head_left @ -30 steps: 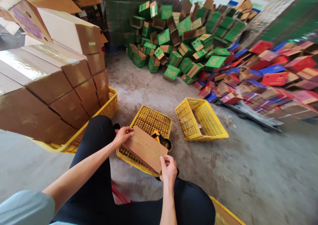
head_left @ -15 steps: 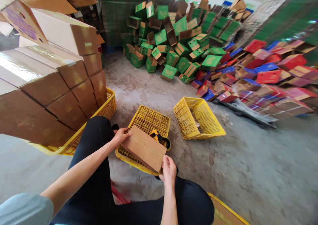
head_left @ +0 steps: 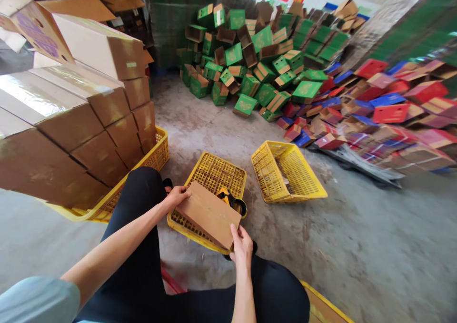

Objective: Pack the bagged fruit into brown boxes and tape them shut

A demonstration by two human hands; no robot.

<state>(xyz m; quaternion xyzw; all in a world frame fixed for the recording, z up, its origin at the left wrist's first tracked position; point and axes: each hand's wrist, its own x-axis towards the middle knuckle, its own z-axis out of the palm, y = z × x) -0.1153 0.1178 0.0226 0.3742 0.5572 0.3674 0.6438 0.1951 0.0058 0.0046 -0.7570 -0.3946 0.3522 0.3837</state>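
A flat brown cardboard box [head_left: 210,213] lies tilted over an upturned yellow plastic crate [head_left: 205,168] between my knees. My left hand [head_left: 177,197] grips its far left corner, thumb on top. At the near right end, my right hand [head_left: 242,244] holds the edge, with the thumb laid on the upper face and the other fingers partly hidden behind. A black and yellow tape dispenser [head_left: 232,200] rests on the crate just beyond the box, partly covered by it.
Taped cartons [head_left: 71,109] are stacked in a yellow crate [head_left: 160,147] on my left. Another yellow crate [head_left: 303,175] sits ahead to the right. Green boxes [head_left: 246,104] and red and blue boxes [head_left: 391,113] lie heaped behind. A cardboard-filled crate [head_left: 323,306] stands by my right knee.
My right thumb has shifted onto the top face of the cardboard box. The box stays in nearly the same place; the view has moved slightly.
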